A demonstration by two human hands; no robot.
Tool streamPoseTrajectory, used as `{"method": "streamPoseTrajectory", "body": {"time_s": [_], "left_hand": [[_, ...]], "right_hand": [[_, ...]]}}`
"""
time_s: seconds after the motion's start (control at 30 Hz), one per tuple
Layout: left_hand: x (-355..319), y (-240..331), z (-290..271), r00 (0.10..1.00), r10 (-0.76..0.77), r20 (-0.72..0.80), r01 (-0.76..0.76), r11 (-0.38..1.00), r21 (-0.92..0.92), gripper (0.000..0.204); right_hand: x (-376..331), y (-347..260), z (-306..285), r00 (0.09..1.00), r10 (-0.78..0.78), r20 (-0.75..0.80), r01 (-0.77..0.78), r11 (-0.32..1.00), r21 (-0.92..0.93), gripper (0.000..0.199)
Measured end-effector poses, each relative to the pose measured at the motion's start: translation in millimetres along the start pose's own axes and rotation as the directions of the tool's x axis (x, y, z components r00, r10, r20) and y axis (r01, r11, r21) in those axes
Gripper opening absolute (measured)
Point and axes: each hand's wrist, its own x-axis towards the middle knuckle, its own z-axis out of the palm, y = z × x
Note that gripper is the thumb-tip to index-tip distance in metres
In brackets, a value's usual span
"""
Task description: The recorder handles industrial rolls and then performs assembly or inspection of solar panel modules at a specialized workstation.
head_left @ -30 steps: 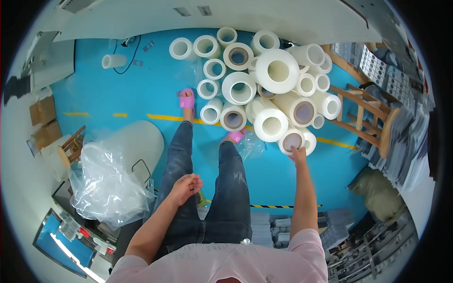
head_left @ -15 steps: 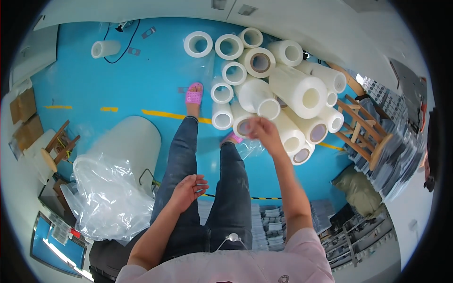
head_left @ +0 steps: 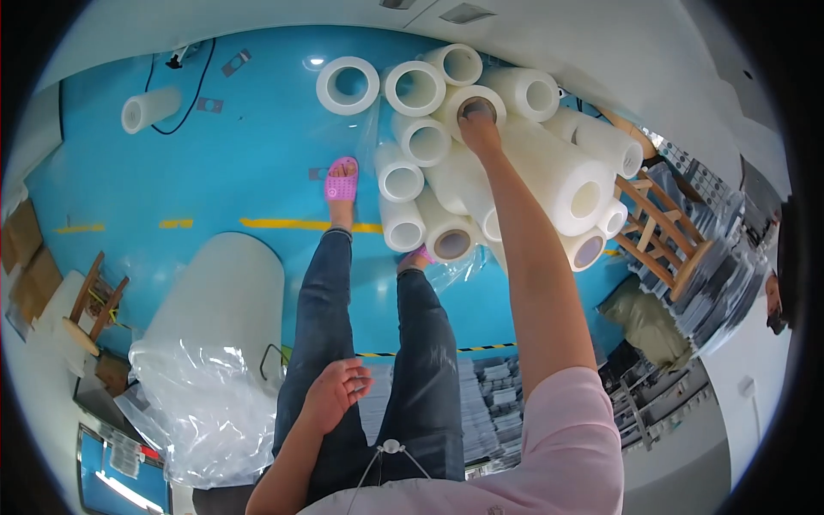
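Note:
My right arm stretches out over a pile of white plastic film rolls. My right hand [head_left: 481,130] is at the end of a film roll [head_left: 452,105] with a brown core, near the far side of the pile. Its fingers reach into the core and close on the near rim; the fingertips are partly hidden. My left hand [head_left: 336,395] hangs above my left thigh, holding nothing, its fingers loosely bent and apart. Closer along the pile stand another brown-cored roll [head_left: 432,225] and a large thick roll [head_left: 558,172].
A very large roll [head_left: 223,283] partly wrapped in clear plastic lies at the left. One small roll [head_left: 153,109] rests near a black cable at the far left. Wooden stools [head_left: 657,227] and stacked grey sheets [head_left: 730,283] stand at the right. My feet wear pink slippers [head_left: 341,180].
My right hand has moved forward from above the near rolls to the brown-cored roll farther back, its fingers now in the core. My left hand stays near my thigh, slightly lower in view.

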Motion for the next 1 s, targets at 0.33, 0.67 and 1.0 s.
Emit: {"method": "streamPoseTrajectory", "body": {"time_s": [0.33,0.67,1.0], "left_hand": [[-2,11,-15,1.0,-0.017,0.023,0.019,0.998,-0.059,0.044],[-8,21,-1,0.997,0.023,0.074,-0.016,0.996,-0.085,0.043],[-9,18,7,0.996,0.046,0.076,-0.043,0.999,-0.032,0.045]], "right_hand": [[40,-30,33,0.962,0.273,-0.009,-0.265,0.942,0.207,0.081],[37,-47,37,0.888,0.445,-0.117,-0.412,0.883,0.225,0.063],[25,-33,20,0.903,0.416,-0.11,-0.394,0.903,0.173,0.064]]}}
